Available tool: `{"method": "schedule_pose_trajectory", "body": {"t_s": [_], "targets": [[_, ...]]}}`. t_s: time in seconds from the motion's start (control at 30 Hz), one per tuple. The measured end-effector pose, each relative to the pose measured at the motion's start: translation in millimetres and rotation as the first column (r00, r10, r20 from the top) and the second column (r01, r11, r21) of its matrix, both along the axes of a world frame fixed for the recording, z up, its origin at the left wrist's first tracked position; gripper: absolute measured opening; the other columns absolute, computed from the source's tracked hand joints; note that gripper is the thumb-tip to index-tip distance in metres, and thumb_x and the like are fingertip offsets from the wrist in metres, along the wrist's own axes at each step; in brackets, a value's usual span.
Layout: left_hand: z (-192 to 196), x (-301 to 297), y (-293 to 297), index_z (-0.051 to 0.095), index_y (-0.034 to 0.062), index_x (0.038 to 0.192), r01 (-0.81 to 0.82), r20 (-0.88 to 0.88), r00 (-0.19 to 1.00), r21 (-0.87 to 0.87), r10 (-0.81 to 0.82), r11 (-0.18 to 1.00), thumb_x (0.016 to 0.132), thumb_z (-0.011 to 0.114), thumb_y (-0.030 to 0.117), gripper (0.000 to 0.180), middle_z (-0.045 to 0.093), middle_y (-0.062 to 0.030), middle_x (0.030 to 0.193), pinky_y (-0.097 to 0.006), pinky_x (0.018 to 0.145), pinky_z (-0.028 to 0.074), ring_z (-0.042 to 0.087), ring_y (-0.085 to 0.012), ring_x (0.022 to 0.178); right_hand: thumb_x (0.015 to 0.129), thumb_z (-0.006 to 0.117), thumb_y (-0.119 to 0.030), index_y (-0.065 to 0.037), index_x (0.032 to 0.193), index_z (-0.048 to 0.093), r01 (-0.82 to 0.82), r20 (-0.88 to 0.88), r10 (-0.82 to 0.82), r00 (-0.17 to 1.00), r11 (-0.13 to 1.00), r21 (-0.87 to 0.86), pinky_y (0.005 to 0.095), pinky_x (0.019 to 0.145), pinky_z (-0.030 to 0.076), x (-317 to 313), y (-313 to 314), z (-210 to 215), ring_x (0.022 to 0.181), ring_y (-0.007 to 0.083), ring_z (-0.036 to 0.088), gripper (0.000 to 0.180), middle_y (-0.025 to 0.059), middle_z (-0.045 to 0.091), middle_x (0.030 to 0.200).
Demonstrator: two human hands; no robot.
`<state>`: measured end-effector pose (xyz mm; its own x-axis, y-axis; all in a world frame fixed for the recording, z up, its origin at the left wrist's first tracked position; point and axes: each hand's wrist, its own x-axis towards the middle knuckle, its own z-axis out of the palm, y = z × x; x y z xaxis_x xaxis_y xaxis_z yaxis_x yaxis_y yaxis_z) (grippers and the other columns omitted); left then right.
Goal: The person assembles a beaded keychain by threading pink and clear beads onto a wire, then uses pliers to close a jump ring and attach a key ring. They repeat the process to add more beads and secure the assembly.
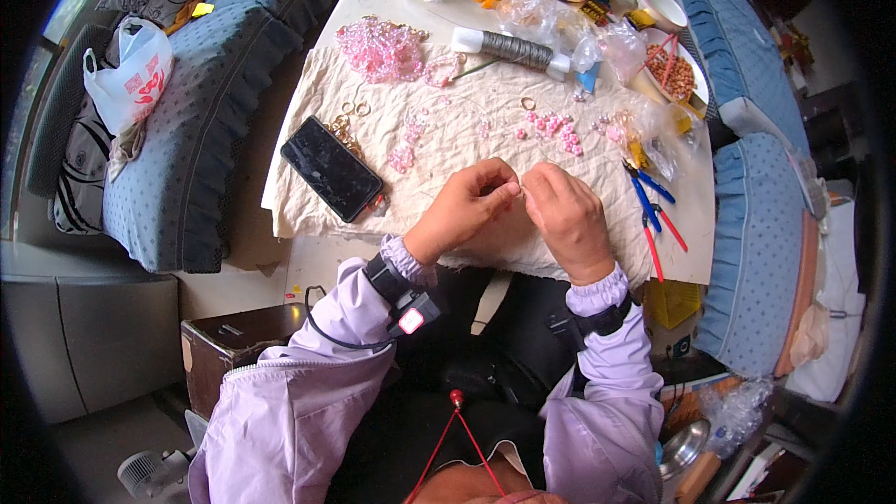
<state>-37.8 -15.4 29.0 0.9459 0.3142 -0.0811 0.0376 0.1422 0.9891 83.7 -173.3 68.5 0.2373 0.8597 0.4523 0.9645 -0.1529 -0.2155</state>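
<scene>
Left hand [464, 205] and right hand [566, 215] are held together above the cloth [448, 131], fingers pinched on something too small to tell. One phone [331, 168], two pliers [651, 205] are seen.

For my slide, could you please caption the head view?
Both hands pinch thin wire above beige cloth strewn with pink beads.

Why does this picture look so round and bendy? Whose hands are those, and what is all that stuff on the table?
A camera worn on a person's head looks down, and its wide lens bends the edges. The left hand and right hand are that person's own. They meet over a cloth, pinching something too small to tell, maybe thin wire. On the cloth lie pink beads, a phone and a wire spool. Blue and red pliers lie to the right.
</scene>
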Motion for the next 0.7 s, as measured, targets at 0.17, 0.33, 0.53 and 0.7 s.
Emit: {"method": "schedule_pose_trajectory", "body": {"t_s": [0.17, 0.33, 0.53, 0.7], "targets": [[4, 1, 2, 0.067, 0.0036, 0.102, 0.003, -0.002, 1.0, 0.128, -0.003, 0.992, 0.107, 0.066, 0.014, 0.012, 0.062, 0.0027, 0.084, -0.025, 0.069, 0.048, 0.056, -0.0058, 0.077, 0.091, 0.074, -0.002, -0.005, 0.109, 0.066, -0.055, -0.129, 0.067, 0.989, 0.994, 0.098, 0.0416, 0.077, 0.057, 2, 0, 3, 0.088, 0.031, 0.069, 0.02, 0.0111, 0.067, 0.108], [14, 0, 4, 0.067, 0.0051, 0.102, 0.025, -0.078, 0.996, -0.1, -0.033, 0.995, 0.108, 0.064, 0.015, 0.013, 0.061, 0.0045, 0.083, -0.023, 0.065, 0.046, 0.055, -0.0047, 0.075, 0.093, 0.077, -0.003, -0.003, 0.101, 0.068, 0.072, -0.585, 0.03, 0.811, 0.986, 0.15, 0.034, 0.067, 0.053, 2, 2, -3, 0.074, 0.0203, 0.065, 0.012, 0.0082, 0.067, 0.095], [12, -4, 8, 0.067, 0.0094, 0.108, 0.096, -0.128, 0.982, -0.301, -0.14, 0.949, 0.112, 0.063, 0.025, 0.016, 0.064, 0.0039, 0.086, -0.02, 0.057, 0.044, 0.055, -0.0027, 0.069, 0.094, 0.073, 0.004, -0.001, 0.096, 0.068, 0.106, -0.758, 0.062, 0.649, 0.979, 0.172, 0.0231, 0.064, 0.045, 5, 3, -15, 0.07, 0.0065, 0.054, 0.007, 0.0005, 0.065, 0.09], [-1, -6, 14, 0.066, 0.0063, 0.114, 0.248, 0.054, 0.96, -0.618, -0.275, 0.746, 0.113, 0.059, 0.02, 0.016, 0.068, 0.0012, 0.093, -0.022, 0.063, 0.049, 0.061, -0.0064, 0.075, 0.092, 0.072, 0.004, -0.002, 0.095, 0.066, 0.066, -0.689, 0.071, 0.721, 0.983, 0.17, 0.025, 0.063, 0.047, 8, 1, -14, 0.07, 0.0076, 0.054, 0.008, 0.0013, 0.064, 0.089]]}}
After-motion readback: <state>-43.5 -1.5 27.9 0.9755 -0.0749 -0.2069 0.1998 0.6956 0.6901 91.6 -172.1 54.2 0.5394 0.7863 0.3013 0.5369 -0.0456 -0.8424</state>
